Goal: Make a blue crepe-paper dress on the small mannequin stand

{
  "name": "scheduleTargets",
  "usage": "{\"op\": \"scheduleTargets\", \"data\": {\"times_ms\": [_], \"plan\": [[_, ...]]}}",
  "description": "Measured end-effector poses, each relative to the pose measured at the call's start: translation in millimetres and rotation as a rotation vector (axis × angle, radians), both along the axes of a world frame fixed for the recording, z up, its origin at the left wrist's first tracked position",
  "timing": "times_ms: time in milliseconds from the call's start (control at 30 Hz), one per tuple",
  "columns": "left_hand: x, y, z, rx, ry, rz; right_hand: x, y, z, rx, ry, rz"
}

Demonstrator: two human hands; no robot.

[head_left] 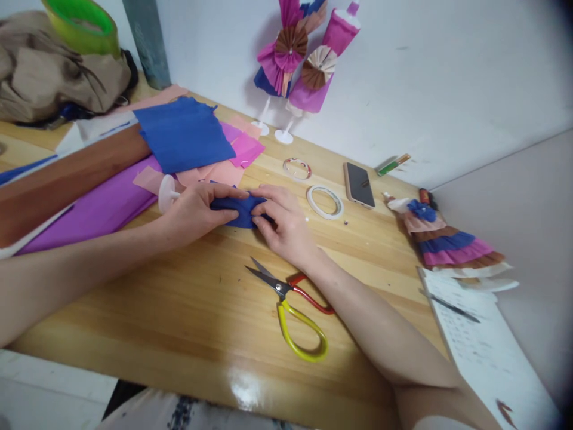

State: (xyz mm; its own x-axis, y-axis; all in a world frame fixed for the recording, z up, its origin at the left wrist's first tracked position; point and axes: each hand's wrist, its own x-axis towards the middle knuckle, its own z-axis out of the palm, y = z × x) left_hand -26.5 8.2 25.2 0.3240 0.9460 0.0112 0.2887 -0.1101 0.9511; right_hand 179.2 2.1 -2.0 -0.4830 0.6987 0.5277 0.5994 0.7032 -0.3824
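A small piece of blue crepe paper [243, 210] lies between my hands, low over the wooden table. My left hand [201, 206] pinches its left end between thumb and fingers. At the other end, the thumb and fingertips of my right hand [286, 221] press on the paper. A white round-based stand [167, 194] sits just behind my left wrist, partly hidden. Scissors [282, 291] with one red and one yellow handle lie partly open below my hands.
Left are blue [185, 137], brown [80, 173] and purple paper [102, 200]. Tape rolls [325, 203], a phone [359, 185] and a layered paper dress [456, 242] lie right. Two decorated figures [313, 77] stand by the wall. A notebook [487, 346] with a pen lies near my right arm.
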Motion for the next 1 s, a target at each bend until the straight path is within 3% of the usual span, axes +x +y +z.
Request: {"op": "scheduleTargets", "data": {"times_ms": [333,533,1000], "plan": [[0.2,1.4,-5.2,0.038,-0.012,0.006,0.0,0.3,2.8,-0.067,-0.068,-0.004],[-2.7,2.7,-3.1,0.012,0.041,0.029,7.0,0.6,0.9,-0.003,-0.029,0.085],[-3.7,4.4,-5.7,-0.015,-0.013,0.004,10.9,0.2,-0.4,0.007,0.058,-0.008]]}}
